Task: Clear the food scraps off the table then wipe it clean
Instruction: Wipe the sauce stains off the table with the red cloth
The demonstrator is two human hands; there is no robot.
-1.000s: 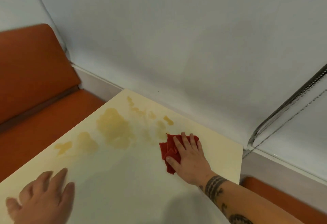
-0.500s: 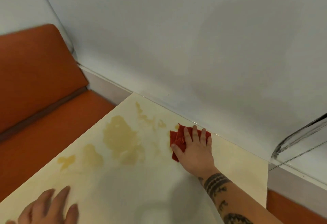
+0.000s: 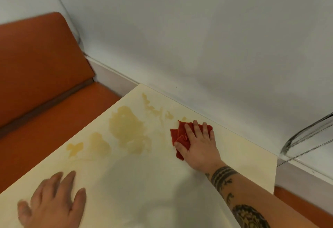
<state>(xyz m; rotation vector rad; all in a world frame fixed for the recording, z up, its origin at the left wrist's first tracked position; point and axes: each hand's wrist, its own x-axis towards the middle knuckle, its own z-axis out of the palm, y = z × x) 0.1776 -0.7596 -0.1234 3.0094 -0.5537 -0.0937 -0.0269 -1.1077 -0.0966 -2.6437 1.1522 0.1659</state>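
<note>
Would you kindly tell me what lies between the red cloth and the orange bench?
Yellowish stains on the cream table, seen in the head view.

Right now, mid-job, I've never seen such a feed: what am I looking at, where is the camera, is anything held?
No machine here: a person works with bare hands, and the one picture comes from a camera worn on their head, looking down. The right hand presses a red cloth flat on the pale table, fingers straight. The left hand rests open on the table, holding nothing. Yellowish stains lie left of the cloth, not yet wiped. An orange bench stands beside the table.
</note>
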